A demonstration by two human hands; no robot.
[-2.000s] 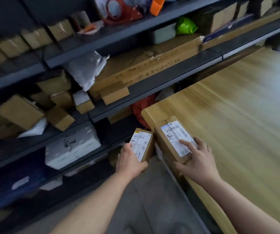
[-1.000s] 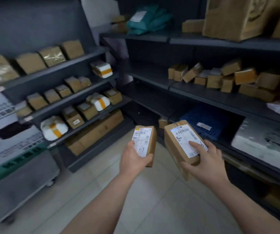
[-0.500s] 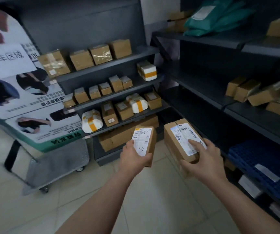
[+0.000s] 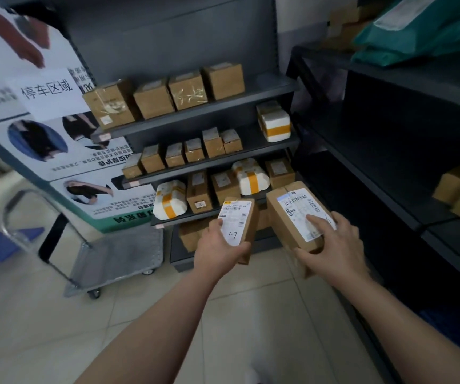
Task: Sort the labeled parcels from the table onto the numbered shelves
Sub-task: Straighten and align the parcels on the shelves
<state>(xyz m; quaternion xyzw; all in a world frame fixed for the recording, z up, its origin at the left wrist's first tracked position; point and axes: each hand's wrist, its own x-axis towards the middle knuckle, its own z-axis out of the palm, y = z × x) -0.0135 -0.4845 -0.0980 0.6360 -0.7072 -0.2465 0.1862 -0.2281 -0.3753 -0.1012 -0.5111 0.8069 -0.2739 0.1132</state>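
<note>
Parcels off the table, held near the shelves (image 4: 195, 110): left hand (image 4: 217, 246) grips the small parcel (image 4: 237, 217), right hand (image 4: 332, 245) clasps the larger parcel (image 4: 289, 214). Risks: one-handed hold slipping while shelving, scrawled shelf code misread.

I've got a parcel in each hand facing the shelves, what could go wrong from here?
The left hand holds the small parcel, the right hand the bigger parcel, so shelving one single-handed might let it slip. The right fingers cover part of its label, so the number could be misread. The cart sits low beside you; possible trip.
</note>
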